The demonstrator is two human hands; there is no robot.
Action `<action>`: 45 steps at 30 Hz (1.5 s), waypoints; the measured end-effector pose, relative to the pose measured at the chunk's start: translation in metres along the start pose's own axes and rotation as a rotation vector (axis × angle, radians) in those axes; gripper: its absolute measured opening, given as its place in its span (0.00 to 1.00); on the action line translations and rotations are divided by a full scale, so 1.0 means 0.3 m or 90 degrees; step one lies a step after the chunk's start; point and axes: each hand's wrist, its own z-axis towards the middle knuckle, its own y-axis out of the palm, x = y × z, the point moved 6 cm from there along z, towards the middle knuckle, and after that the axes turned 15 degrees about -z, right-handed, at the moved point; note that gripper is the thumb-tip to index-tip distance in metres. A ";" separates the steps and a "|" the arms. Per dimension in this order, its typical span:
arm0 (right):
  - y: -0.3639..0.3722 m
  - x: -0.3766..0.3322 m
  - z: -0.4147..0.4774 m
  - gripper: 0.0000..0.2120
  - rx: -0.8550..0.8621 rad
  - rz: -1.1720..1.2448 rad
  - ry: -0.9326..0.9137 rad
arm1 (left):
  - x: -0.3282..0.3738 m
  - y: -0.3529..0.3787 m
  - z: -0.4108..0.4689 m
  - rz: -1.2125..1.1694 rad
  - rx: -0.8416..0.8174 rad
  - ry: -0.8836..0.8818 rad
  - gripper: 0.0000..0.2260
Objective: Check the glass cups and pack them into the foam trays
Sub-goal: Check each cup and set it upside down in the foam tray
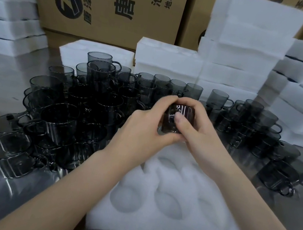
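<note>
A smoky dark glass cup (pixel 178 119) is held just above the white foam tray's (pixel 150 223) far edge. Matching handled cups (pixel 64 113) stand crowded left of the tray.

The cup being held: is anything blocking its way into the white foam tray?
Nothing visible. The left hand and right hand hold the cup above the far end of the foam tray. Its visible pockets lie empty, and the spare cups stand off to both sides.

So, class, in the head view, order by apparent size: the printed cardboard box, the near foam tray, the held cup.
1. cardboard box and foam tray: alike, tray nearer, so unranked.
2. held cup, smallest.
</note>
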 end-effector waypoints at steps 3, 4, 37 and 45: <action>0.001 -0.005 -0.008 0.13 -0.011 -0.064 -0.019 | 0.005 0.000 -0.004 0.016 -0.005 -0.002 0.27; 0.000 -0.008 -0.010 0.15 -0.006 -0.081 -0.024 | 0.008 0.000 -0.006 0.010 -0.006 -0.004 0.27; -0.055 0.045 0.008 0.13 0.108 0.310 0.099 | 0.070 0.001 -0.028 0.072 0.018 0.248 0.30; 0.012 0.051 0.010 0.26 -0.120 0.381 0.152 | 0.050 -0.005 -0.019 0.015 0.007 0.167 0.33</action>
